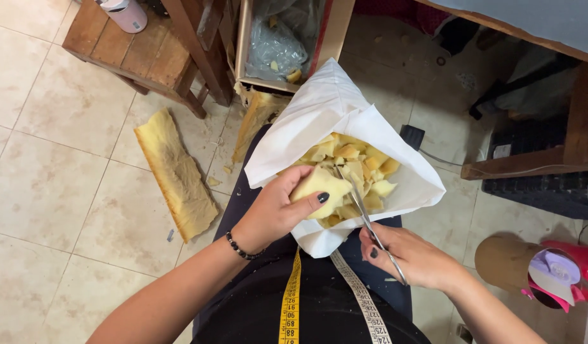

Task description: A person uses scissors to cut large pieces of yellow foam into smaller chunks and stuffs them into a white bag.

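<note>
Overhead view of lap work on a pale tiled floor [58, 191]. Left hand [275, 207], with dark nail polish and a black beaded bracelet [242, 248] at the wrist, closed around a flat yellow foam piece [319, 186], thumb across its front face, held just over the mouth of a white fabric bag [332, 108]. Right hand [412, 258] gripping the handles of slim metal scissors [364, 213], blades pointing up and away into the bag, tips close beside the held foam piece; whether the blades touch the foam cannot be told. Bag resting on the lap, open toward the camera, partly filled with small yellow foam offcuts [364, 169]. Yellow and white measuring tape [291, 306] hanging down the dark garment in two strands below the bag. To the left on the floor, a long yellow foam strip [176, 172] lying flat, well apart from the hands; a second foam slab [256, 121] leaning near a wooden box with clear plastic wrap [275, 44]. Upper left, a wooden stool [135, 51] bearing a pink cup [125, 14]. Lower right, a tan thread cone beside a pink object [536, 271], near the right forearm.
</note>
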